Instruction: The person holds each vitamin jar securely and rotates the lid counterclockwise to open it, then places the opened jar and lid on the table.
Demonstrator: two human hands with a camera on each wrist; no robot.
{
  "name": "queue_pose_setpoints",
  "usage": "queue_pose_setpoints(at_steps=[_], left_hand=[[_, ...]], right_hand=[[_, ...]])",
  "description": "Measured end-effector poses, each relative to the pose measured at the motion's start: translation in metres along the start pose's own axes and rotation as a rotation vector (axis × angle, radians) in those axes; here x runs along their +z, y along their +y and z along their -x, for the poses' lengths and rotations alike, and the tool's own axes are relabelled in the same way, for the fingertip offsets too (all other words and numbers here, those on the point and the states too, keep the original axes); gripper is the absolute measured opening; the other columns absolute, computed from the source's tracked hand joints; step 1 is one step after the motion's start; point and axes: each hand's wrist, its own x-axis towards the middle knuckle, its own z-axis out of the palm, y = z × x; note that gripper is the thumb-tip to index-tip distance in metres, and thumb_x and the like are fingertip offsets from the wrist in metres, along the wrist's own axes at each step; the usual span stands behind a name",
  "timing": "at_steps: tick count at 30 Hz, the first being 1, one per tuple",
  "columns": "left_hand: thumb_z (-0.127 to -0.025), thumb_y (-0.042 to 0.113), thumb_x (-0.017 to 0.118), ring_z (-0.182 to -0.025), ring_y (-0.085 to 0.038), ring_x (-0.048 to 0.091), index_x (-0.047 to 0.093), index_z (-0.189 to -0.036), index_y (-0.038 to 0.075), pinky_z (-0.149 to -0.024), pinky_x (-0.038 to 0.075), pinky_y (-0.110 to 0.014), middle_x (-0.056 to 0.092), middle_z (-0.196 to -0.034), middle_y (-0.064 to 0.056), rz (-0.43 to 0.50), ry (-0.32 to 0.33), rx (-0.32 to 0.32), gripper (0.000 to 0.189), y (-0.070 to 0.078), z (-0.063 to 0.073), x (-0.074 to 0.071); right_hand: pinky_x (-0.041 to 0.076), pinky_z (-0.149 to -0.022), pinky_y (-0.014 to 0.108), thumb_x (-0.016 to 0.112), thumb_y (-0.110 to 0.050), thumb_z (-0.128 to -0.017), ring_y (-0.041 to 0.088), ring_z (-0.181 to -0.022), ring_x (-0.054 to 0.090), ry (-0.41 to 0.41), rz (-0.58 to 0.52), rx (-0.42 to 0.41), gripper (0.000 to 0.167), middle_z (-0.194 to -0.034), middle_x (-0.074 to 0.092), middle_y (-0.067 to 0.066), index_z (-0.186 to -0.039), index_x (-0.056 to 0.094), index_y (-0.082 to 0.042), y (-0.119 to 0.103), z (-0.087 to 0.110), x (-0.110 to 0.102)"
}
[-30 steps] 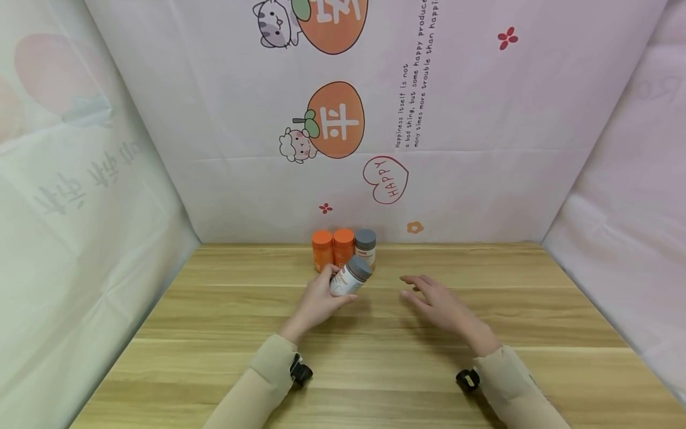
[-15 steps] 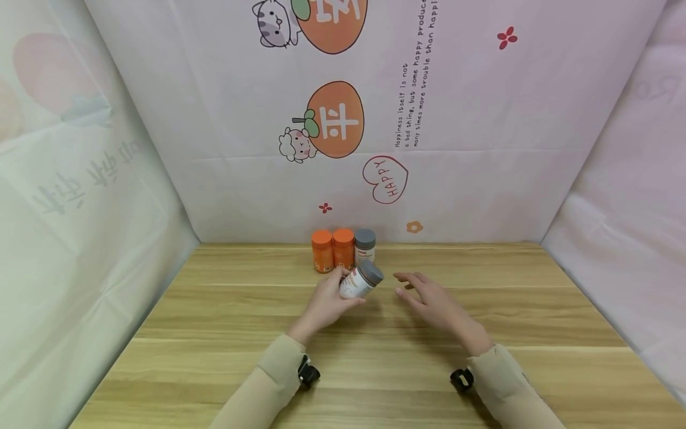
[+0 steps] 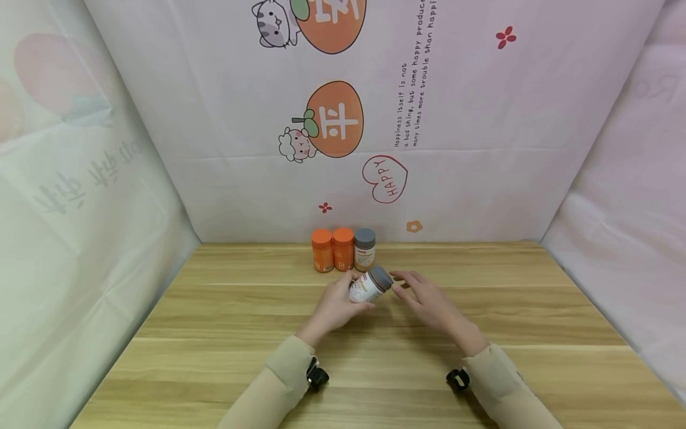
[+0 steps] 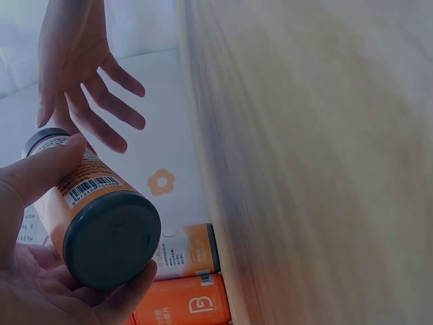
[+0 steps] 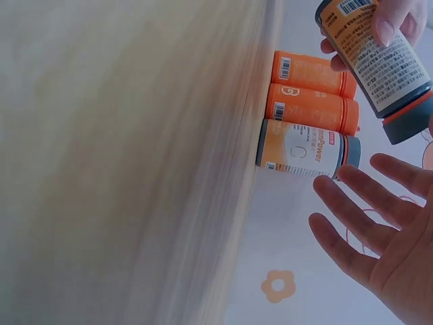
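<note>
My left hand (image 3: 336,305) grips a white and orange supplement bottle (image 3: 365,288) by its body, tilted with its grey cap toward the right. In the left wrist view the thumb lies across the bottle's barcode (image 4: 95,189) and the dark base faces the camera. My right hand (image 3: 429,302) reaches to the cap, its fingers extended and spread, with the fingertips right at the cap's edge. In the right wrist view the open palm (image 5: 406,261) is beside the dark cap (image 5: 410,120).
Behind the hands, two orange bottles (image 3: 323,253) and a grey-capped bottle (image 3: 365,253) stand in a row at the back of the wooden table (image 3: 241,298). A printed white cloth (image 3: 241,179) rises behind them, with more cloth at both sides.
The left hand has carried the bottle to the right and slightly nearer, tilting it further. The right hand has shifted a little left, and the gap between cap and fingertips has closed.
</note>
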Motion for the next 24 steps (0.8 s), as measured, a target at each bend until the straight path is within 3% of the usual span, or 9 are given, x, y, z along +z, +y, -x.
queue_pose_setpoints(at_steps=[9, 24], left_hand=[[-0.073, 0.028, 0.082, -0.083, -0.013, 0.058, 0.052, -0.120, 0.012, -0.071, 0.047, -0.026, 0.064, -0.103, -0.003, -0.027, -0.008, -0.005, 0.058, 0.005, 0.002, 0.006], [-0.073, 0.025, 0.082, -0.077, -0.009, 0.056, 0.053, -0.114, 0.013, -0.067, 0.046, -0.022, 0.064, -0.097, -0.001, -0.117, -0.042, 0.067, 0.051, 0.016, 0.009, 0.010]], right_hand=[[0.052, -0.079, 0.041, 0.042, -0.040, -0.100, 0.028, -0.105, 0.062, 0.018, -0.040, -0.008, 0.045, -0.128, 0.058, 0.010, -0.136, 0.049, -0.014, -0.006, -0.001, 0.001], [0.050, -0.070, 0.027, 0.042, -0.035, -0.101, 0.011, -0.084, 0.060, 0.033, -0.105, -0.033, 0.036, -0.109, 0.065, 0.005, -0.126, 0.056, -0.012, -0.018, -0.008, 0.001]])
